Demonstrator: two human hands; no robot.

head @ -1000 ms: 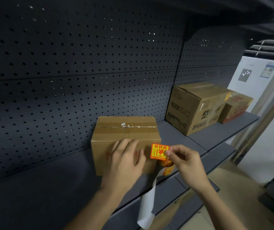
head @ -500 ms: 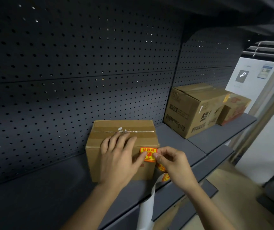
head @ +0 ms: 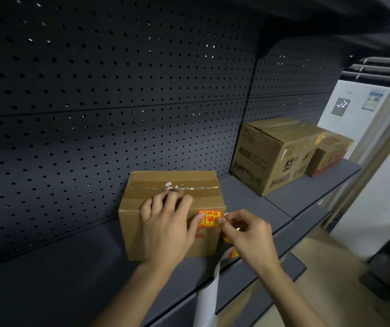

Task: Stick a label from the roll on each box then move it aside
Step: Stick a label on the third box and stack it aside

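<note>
Pegboard: dark perforated metal back panel.
Shelf: flat, dark, matte.
Box: small brown cardboard carton with taped top seam, near shelf front edge, long axis along that edge.
Left hand: fingers flat over box top-front edge, thumb pressing label.
Label: orange-yellow square, upright, at upper right corner of box front face.
Right hand: fingers curled round roll, which is mostly hidden; thumb tip at label right edge.
White backing strip hangs past shelf front edge.
Large carton: toward shelf right end.
</note>
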